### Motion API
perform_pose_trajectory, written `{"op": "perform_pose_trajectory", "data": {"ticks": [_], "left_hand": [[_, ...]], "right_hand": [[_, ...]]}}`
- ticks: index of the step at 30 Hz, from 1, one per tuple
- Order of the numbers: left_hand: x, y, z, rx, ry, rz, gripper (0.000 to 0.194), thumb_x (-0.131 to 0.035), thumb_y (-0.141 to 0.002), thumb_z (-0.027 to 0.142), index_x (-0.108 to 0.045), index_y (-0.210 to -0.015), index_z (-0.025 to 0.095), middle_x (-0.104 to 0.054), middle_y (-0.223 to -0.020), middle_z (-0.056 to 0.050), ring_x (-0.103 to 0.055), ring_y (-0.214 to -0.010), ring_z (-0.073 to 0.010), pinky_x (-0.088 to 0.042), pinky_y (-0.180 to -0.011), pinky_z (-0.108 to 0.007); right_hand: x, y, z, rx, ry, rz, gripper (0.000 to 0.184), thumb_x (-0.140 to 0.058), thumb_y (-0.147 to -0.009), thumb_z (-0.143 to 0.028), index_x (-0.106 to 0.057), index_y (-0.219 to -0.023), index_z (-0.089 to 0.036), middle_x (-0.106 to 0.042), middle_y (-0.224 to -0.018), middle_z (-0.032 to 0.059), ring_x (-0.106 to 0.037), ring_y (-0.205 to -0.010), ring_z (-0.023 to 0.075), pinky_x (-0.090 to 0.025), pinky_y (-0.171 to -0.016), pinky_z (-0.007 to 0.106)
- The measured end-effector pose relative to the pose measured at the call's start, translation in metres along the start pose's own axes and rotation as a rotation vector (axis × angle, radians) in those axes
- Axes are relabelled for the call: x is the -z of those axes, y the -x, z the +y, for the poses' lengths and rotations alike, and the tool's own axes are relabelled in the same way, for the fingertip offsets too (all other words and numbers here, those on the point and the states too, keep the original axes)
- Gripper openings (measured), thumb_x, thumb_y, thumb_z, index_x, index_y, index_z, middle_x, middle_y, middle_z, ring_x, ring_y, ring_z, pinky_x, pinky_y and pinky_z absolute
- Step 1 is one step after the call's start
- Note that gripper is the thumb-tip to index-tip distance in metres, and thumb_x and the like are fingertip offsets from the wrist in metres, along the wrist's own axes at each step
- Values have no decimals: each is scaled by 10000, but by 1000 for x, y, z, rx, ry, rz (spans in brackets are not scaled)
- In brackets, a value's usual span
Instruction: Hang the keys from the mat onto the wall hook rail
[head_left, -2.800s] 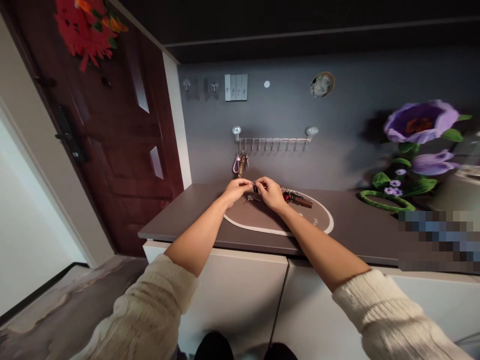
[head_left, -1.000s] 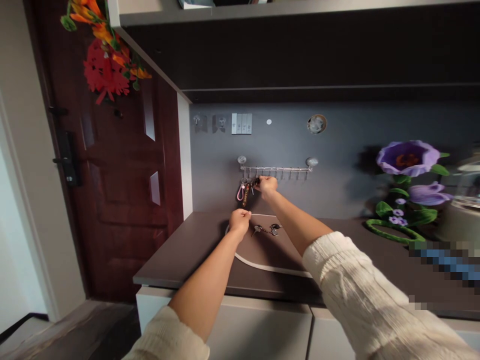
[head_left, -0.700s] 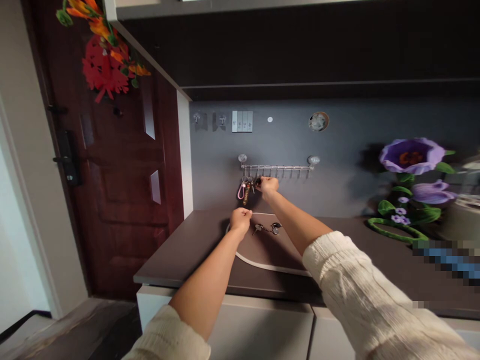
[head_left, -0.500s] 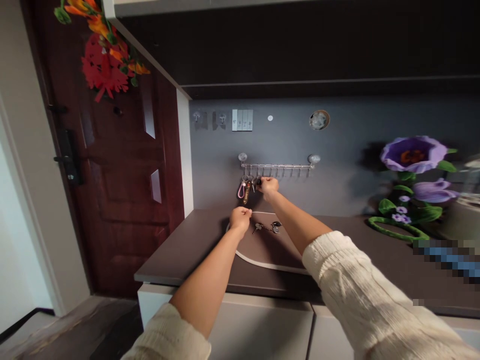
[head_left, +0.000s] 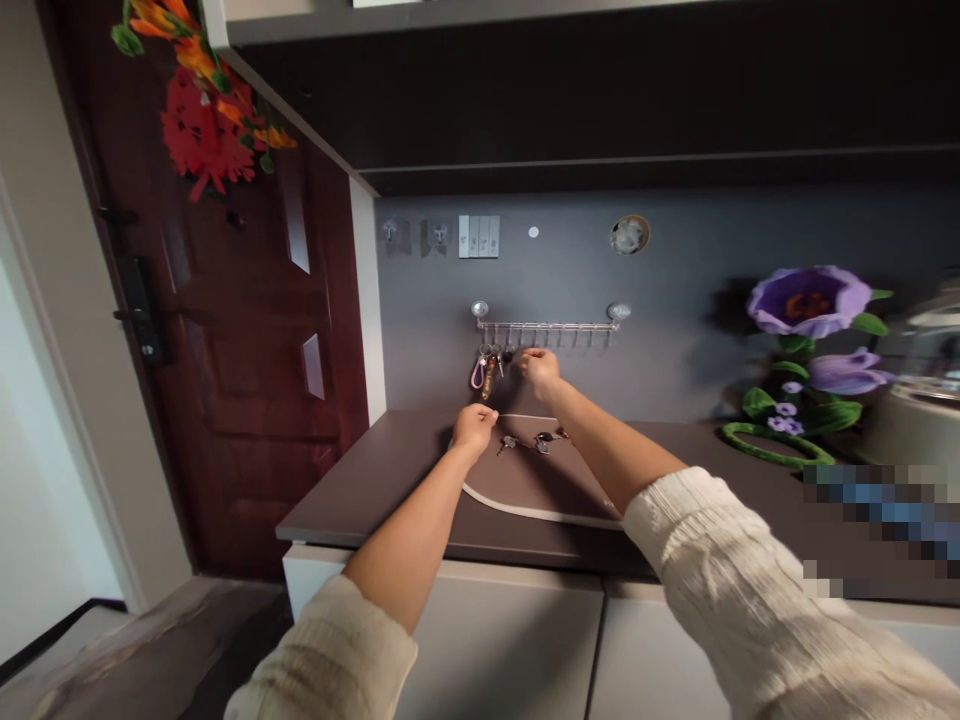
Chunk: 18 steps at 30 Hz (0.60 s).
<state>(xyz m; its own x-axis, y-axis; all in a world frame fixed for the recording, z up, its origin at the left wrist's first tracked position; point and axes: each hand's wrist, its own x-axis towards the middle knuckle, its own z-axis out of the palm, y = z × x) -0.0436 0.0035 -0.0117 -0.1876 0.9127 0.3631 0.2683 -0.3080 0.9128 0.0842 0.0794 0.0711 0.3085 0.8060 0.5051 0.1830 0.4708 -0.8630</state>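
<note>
A metal hook rail [head_left: 551,327] is fixed to the grey back wall. Bunches of keys hang at its left end, among them a pink carabiner loop [head_left: 478,374], a brown lettered strap [head_left: 488,379] and a small dark key piece [head_left: 508,357]. My right hand [head_left: 541,371] is just right of that dark piece, fingers slightly apart, with nothing visible in them. Lower left, above the mat's edge, my left hand [head_left: 475,428] has thumb and forefinger pressed together; nothing shows between them. Loose keys [head_left: 525,443] lie on the brown mat [head_left: 525,485].
The mat lies on a dark countertop [head_left: 360,480] over white cabinets. A purple flower decoration [head_left: 810,300] stands at right, by a pale pot [head_left: 911,430]. A dark shelf [head_left: 600,90] overhangs the wall. The red-brown door [head_left: 247,400] is at left.
My hands were together over the mat; then my right hand went up to the rail with a dark key piece. That piece now hangs there, and my right hand has drawn slightly right.
</note>
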Motion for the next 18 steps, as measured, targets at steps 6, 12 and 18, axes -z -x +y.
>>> {"op": "perform_pose_trajectory", "data": {"ticks": [6, 12, 18], "left_hand": [[4, 2, 2, -21, -74, -68, 65, -586, -709, 160, -639, -725, 125, -627, -661, -26, -533, -584, -90, -407, -608, -207], [6, 6, 2, -80, -195, -185, 89, -584, -695, 158, -638, -757, 122, -603, -631, -9, -502, -557, -81, -399, -589, -207], [7, 11, 2, -230, -421, -302, 205, -618, -663, 235, -650, -838, 133, -638, -760, -37, -540, -665, -117, -407, -658, -234]], "right_hand": [[18, 37, -18, -129, -108, -77, 140, -510, -660, -136, -534, -796, -161, -564, -719, -12, -488, -565, 58, -430, -589, 199], [37, 75, 3, -22, 73, -213, 143, -513, -693, -157, -550, -831, -154, -596, -773, 20, -538, -683, 97, -441, -696, 249], [56, 99, 24, 134, 401, -337, 140, -520, -732, -177, -581, -856, -153, -632, -818, 38, -566, -739, 118, -430, -745, 263]]}}
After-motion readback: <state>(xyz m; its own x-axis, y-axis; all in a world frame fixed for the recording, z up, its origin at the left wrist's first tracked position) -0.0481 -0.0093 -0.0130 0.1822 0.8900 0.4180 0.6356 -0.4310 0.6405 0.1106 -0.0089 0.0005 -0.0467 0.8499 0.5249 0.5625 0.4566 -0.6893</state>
